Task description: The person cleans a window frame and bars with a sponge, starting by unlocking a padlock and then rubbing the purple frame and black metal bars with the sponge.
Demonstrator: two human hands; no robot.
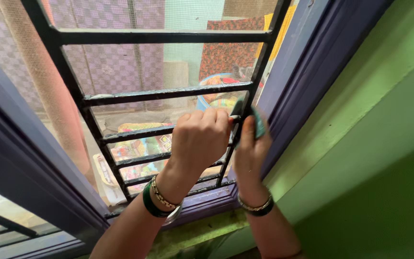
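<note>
Hands (200, 139) — two — one cloth (258, 125)

Your left hand (200, 139) has green and beaded gold bangles at its wrist; your right hand (250, 153) has similar bangles, sleeves absent.

The right hand (251, 151) covers most of a teal cloth (258, 125); only an edge shows beyond its fingers. The left hand (200, 136), curled closed, hides the grille bar (135, 133) beneath its fingers. Both forearms are cropped by the bottom edge.
</note>
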